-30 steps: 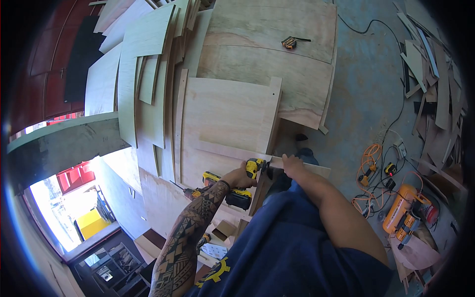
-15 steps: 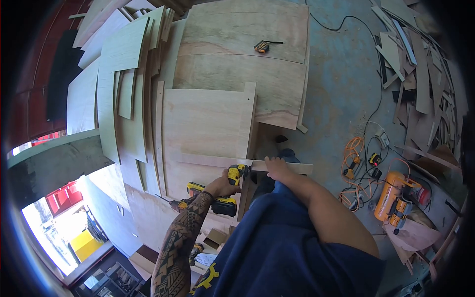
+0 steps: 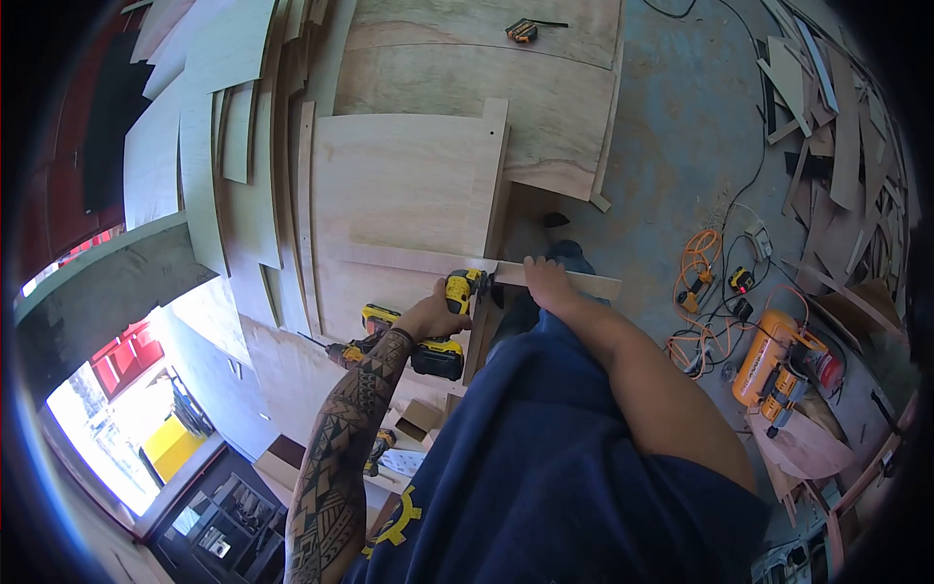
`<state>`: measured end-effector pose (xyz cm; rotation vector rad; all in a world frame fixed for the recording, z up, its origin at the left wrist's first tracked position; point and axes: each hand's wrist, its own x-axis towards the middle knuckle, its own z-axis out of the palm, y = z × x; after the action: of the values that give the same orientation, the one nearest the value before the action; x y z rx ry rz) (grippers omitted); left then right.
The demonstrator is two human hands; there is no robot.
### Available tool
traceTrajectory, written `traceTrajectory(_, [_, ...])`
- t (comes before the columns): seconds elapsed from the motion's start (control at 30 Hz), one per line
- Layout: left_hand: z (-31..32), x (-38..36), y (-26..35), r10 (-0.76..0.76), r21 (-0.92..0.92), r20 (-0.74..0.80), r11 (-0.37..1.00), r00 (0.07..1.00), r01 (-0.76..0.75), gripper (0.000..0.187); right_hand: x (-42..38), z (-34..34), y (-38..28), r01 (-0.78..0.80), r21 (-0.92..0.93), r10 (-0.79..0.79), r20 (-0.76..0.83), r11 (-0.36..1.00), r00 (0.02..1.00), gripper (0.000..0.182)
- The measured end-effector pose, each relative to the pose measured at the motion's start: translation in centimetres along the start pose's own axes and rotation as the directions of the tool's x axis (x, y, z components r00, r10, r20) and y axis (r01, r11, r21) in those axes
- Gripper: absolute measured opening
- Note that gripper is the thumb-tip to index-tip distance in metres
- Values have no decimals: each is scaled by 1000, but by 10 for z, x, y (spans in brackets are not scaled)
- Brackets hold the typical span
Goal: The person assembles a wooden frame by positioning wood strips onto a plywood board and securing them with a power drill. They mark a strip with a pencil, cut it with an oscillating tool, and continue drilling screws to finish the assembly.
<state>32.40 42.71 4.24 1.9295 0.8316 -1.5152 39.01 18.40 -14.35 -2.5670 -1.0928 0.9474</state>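
Fingers of the left hand (image 3: pixel 430 313) are being held clamped round a power tool (image 3: pixel 460 292), right beside a wooden strip (image 3: pixel 592 283); that strip is being clasped by the right hand (image 3: pixel 548 282), presumably against slipping; pale, straight, narrow, it is being held jutting past the plywood panel (image 3: pixel 399 185).

Power drill (image 3: pixel 465 290) is sitting in left hand (image 3: pixel 433 316), over plywood panel (image 3: pixel 399 185). Right of it, wood strip (image 3: pixel 595 284) is sitting in right hand (image 3: pixel 550 280). Second drill (image 3: pixel 348 353) is lying left of left hand. Ahead of panel, tape measure (image 3: pixel 522 32) is lying on plywood sheet (image 3: pixel 467 83). Stacked boards (image 3: pixel 229 200) are standing left of panel. On floor (image 3: pixel 671 165) at right, compressor (image 3: pixel 763 360) is standing behind tangled cord (image 3: pixel 699 255); scrap pile (image 3: pixel 846 146) is lying farther right, ahead of compressor.
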Motion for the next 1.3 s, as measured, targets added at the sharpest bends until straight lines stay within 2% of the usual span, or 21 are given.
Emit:
traceTrajectory(0.2, [-2, -9, 9, 9, -20, 4, 1000, 1000, -9, 122, 2, 5, -5, -95, 25, 94, 48, 995, 994, 16])
traceTrajectory(0.37, [-16, -10, 23, -1, -41, 32, 999, 1000, 2, 115, -2, 1, -5, -96, 52, 93, 62, 994, 994, 19])
traceTrajectory(0.47, [-25, -11, 34, 9, 0, 65, 1000, 998, -9, 108, -5, -1, -6, -108, 65, 103, 66, 992, 992, 20])
traceTrajectory(0.7, [-48, 0, 52, 7, 130, 114, 991, 993, -22, 111, 0, 0, -4, -151, 90, 143, 86, 984, 986, 21])
traceTrajectory(0.8, [-50, -11, 61, -18, 101, 102, 995, 995, 7, 111, 6, -1, -1, -159, 90, 151, 93, 983, 984, 21])
traceTrajectory(1.03, [-18, -14, 24, 63, 51, -10, 997, 998, -62, 118, 1, -5, -3, -146, 73, 143, 40, 987, 989, 20])
traceTrajectory(1.3, [-3, -13, 7, 36, 41, -5, 999, 999, -36, 122, 1, 0, -7, -134, 51, 133, 19, 990, 991, 17])
